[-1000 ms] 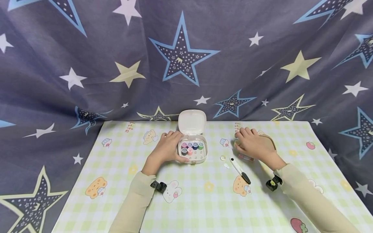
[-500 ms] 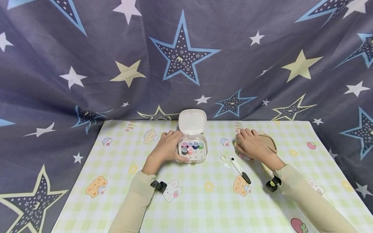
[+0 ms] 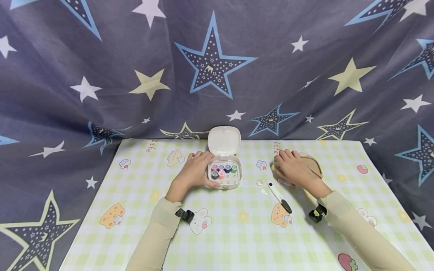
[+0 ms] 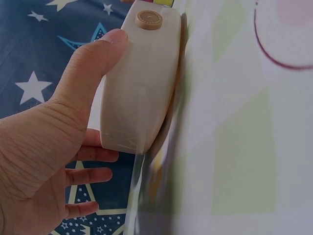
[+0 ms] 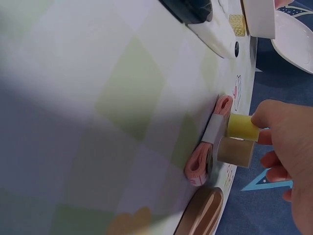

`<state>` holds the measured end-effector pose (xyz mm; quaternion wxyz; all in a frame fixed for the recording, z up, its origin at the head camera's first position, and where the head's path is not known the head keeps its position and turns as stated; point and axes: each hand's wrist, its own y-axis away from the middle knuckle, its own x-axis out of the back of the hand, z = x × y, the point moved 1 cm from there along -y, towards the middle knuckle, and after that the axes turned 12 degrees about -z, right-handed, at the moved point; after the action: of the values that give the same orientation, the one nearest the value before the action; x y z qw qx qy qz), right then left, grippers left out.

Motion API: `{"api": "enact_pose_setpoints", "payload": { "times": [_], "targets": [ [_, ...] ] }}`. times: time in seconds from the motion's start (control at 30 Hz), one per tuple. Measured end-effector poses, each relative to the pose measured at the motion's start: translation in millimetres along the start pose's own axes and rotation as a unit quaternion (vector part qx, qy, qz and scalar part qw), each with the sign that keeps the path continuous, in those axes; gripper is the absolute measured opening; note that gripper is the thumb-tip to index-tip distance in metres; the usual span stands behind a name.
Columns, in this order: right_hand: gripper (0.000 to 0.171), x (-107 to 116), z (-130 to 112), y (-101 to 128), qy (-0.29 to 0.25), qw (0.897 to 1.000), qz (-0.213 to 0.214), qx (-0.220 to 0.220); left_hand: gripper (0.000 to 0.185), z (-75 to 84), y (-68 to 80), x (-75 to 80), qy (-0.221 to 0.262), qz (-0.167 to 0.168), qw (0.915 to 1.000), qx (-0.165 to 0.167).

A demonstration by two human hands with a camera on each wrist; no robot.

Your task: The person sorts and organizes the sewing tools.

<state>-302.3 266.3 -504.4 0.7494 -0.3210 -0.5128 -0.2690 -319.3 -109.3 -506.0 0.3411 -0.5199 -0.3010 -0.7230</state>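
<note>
My left hand (image 3: pixel 193 171) grips the left side of an open white sewing box (image 4: pixel 139 73), thumb on its front near a round tan button. Its lid (image 3: pixel 224 140) stands raised at the back. Several thread spools (image 3: pixel 221 175) stand on pegs inside, with bare pegs towards the front right. Over on the right, my right hand (image 3: pixel 293 167) pinches a yellow thread spool (image 5: pixel 242 127) between thumb and forefinger. A brown spool (image 5: pixel 235 152) stands right beside it. Close by lies a folded pink tape measure (image 5: pixel 198 164) in a white band.
Black-and-white thread snips (image 3: pixel 279 198) lie between the hands. Near their tip are a small round gold-coloured container (image 3: pixel 259 183) and a small flat white piece (image 3: pixel 263 192). A tan oval case (image 3: pixel 313 165) lies beyond the right hand. A star-patterned curtain (image 3: pixel 217 75) hangs behind the table.
The right fingers have shifted slightly, and yellow now shows beside their tips. The left hand and the box stay put.
</note>
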Motion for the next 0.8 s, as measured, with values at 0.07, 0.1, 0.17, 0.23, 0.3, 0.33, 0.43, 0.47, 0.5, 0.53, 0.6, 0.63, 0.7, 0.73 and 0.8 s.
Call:
{"api": "enact_pose_setpoints", "payload": {
  "times": [0.07,0.1,0.17,0.23,0.3,0.33,0.43,0.47,0.5,0.53,0.6,0.63,0.7,0.73,0.8],
  "targets": [
    [0.024,-0.2,0.4,-0.6,0.0,1.0,0.003,0.001,0.114,-0.2,0.0,0.4,0.001,0.0,1.0,0.0],
    [0.024,-0.1,0.4,-0.9,-0.003,1.0,0.004,0.002,0.114,-0.1,0.1,0.6,0.002,0.001,1.0,0.0],
    [0.023,0.3,0.4,-1.8,-0.01,1.0,0.004,0.003,0.115,-0.4,0.3,0.6,0.004,0.001,1.0,0.0],
    [0.022,1.5,-0.1,-2.8,-0.02,1.0,0.001,0.001,0.115,-0.4,0.5,0.6,0.005,0.0,1.0,0.0],
    [0.022,4.1,-1.0,-4.6,-0.032,0.999,-0.003,0.0,0.115,-0.6,0.6,0.2,0.006,0.0,1.0,-0.002],
    [0.021,5.4,-1.8,-6.0,-0.04,0.999,-0.005,-0.001,0.115,-0.8,0.5,-0.1,0.006,-0.001,1.0,-0.001],
    [0.022,12.9,-5.7,-11.4,-0.063,0.998,-0.007,-0.003,0.114,-1.7,0.0,-1.4,0.006,-0.001,1.0,-0.001],
    [0.022,16.4,-7.6,-13.7,-0.071,0.997,-0.006,-0.003,0.114,-2.1,-0.1,-1.9,0.006,-0.001,1.0,-0.001],
    [0.022,20.3,-9.7,-16.1,-0.076,0.997,-0.005,-0.003,0.114,-2.4,-0.2,-2.4,0.006,-0.001,1.0,-0.001],
    [0.022,24.4,-11.8,-18.6,-0.08,0.997,-0.005,-0.004,0.114,-2.5,-0.2,-2.5,0.006,-0.001,1.0,0.0],
    [0.022,33.4,-16.0,-24.3,-0.091,0.996,-0.005,-0.008,0.114,-2.5,-0.2,-2.5,0.006,-0.002,1.0,0.0],
    [0.022,38.3,-18.0,-27.2,-0.099,0.995,-0.01,-0.012,0.114,-2.3,0.1,-2.2,0.006,-0.002,1.0,0.001],
    [0.022,47.2,-22.0,-33.0,-0.114,0.993,-0.022,-0.02,0.114,-1.9,0.4,-1.5,0.006,-0.002,1.0,0.001],
    [0.023,51.5,-24.2,-36.0,-0.128,0.991,-0.03,-0.024,0.114,-1.7,0.5,-1.2,0.006,-0.003,1.0,0.001],
    [0.023,59.4,-29.0,-41.8,-0.154,0.987,-0.043,-0.03,0.115,-1.4,0.7,-1.0,0.006,-0.003,1.0,0.001]
  ]
}}
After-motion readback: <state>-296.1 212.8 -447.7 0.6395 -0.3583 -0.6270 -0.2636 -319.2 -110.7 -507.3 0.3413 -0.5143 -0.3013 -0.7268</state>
